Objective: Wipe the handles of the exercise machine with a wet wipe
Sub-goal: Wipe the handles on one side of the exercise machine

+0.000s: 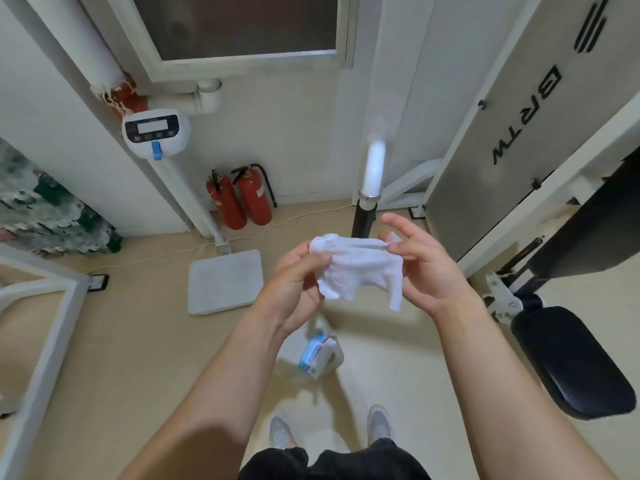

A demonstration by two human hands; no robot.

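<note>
wipe (360, 268) hangs stretched between left grip (298, 280) and right grip (427, 268), both pinching its top corners.

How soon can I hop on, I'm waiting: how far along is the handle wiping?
Barely started. Done: one wet wipe is out, and the pack lies on the floor. In hand: the left hand and right hand pinch the wipe, spreading it open. Left: wiping the black handle beyond it, not yet touched.
</note>
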